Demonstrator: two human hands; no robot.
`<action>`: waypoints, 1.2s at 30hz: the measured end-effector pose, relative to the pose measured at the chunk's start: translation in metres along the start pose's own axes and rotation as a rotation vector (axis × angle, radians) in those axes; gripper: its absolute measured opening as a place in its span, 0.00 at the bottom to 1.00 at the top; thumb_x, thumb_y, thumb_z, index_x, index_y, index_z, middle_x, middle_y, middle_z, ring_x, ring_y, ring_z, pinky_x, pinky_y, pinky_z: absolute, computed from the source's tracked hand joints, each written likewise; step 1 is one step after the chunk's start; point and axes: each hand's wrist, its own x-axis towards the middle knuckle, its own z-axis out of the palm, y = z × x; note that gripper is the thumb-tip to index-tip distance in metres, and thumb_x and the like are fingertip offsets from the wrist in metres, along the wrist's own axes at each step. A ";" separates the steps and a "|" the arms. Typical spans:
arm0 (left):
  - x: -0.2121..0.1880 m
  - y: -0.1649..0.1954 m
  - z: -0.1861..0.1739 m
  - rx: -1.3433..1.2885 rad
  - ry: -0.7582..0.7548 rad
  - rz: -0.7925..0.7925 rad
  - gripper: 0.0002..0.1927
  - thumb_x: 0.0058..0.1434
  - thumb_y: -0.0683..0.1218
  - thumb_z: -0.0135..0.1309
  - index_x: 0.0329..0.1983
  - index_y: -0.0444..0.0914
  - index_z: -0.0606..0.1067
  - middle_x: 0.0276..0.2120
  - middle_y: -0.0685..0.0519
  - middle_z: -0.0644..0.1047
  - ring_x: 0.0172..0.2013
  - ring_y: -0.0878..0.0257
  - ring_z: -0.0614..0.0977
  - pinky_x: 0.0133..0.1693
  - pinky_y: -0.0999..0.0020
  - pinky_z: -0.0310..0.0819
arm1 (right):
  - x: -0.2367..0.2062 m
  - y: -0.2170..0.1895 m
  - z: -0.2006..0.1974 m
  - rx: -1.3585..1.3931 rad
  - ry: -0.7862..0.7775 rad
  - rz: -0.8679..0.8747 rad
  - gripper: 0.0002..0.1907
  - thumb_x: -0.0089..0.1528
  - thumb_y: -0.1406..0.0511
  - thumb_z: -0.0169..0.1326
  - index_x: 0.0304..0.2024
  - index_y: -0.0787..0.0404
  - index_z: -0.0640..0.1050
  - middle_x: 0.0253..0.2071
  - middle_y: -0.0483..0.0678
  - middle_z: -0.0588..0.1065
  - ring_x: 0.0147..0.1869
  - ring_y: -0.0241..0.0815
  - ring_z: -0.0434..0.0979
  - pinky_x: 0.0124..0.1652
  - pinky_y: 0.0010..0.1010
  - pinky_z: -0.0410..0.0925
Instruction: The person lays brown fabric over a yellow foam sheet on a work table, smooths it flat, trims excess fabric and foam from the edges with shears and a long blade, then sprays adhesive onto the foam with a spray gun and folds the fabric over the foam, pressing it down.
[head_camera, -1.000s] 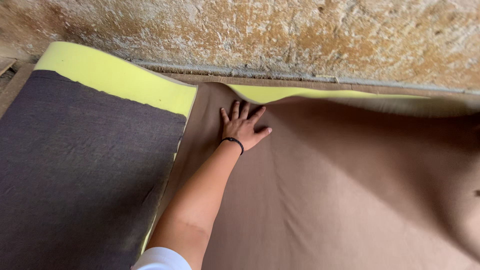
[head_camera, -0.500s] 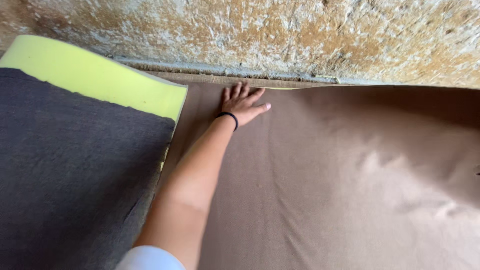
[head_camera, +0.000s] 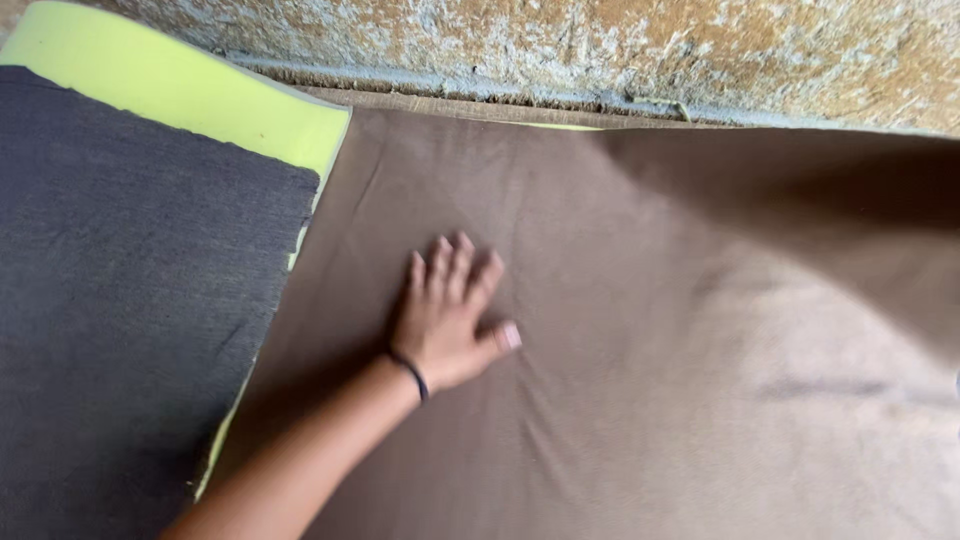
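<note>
**Palm flat on brown cloth**

Cloth fills most of the view: a wide brown fabric sheet (head_camera: 700, 350) spread flat, reaching from the bottom edge up to the foot of a rough, mottled wall (head_camera: 600, 50) that runs across the top. Its far right part lies in shadow, and soft creases cross it at the lower right. On the left sits a dark grey fabric panel (head_camera: 130, 300), laid over a slab of yellow-green foam (head_camera: 190, 90); the foam shows bare along the panel's far end and as a thin strip down its right edge, where the brown sheet meets it. A narrow sliver of the same yellow-green shows just under the wall above the brown sheet.

One bare arm comes in from the bottom left. Its hand, the left hand (head_camera: 445, 320), rests palm down on the brown sheet, near the sheet's left edge, fingers stretched out and slightly spread, thumb out to the right, gripping nothing. A thin black band (head_camera: 412, 375) circles the wrist. The other hand is out of view.
</note>
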 end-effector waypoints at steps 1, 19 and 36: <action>-0.019 0.026 -0.002 -0.035 -0.050 0.080 0.52 0.57 0.75 0.47 0.76 0.43 0.51 0.73 0.33 0.45 0.72 0.35 0.44 0.66 0.34 0.31 | 0.010 0.007 0.007 0.020 -0.003 -0.011 0.10 0.68 0.70 0.63 0.51 0.57 0.81 0.42 0.45 0.80 0.42 0.36 0.77 0.44 0.29 0.71; 0.247 0.214 -0.022 -0.084 -0.105 0.003 0.46 0.57 0.80 0.36 0.77 0.64 0.48 0.78 0.49 0.40 0.76 0.46 0.39 0.70 0.37 0.27 | 0.059 0.045 0.006 -0.117 0.038 0.529 0.12 0.55 0.61 0.72 0.41 0.51 0.87 0.40 0.47 0.82 0.40 0.39 0.82 0.47 0.32 0.74; 0.272 0.233 -0.010 -0.111 -0.101 -0.078 0.37 0.65 0.74 0.30 0.77 0.66 0.45 0.78 0.53 0.38 0.76 0.50 0.37 0.70 0.41 0.23 | -0.076 -0.085 -0.005 -0.513 -0.792 -0.699 0.45 0.60 0.33 0.40 0.73 0.45 0.56 0.75 0.52 0.49 0.80 0.55 0.42 0.70 0.56 0.39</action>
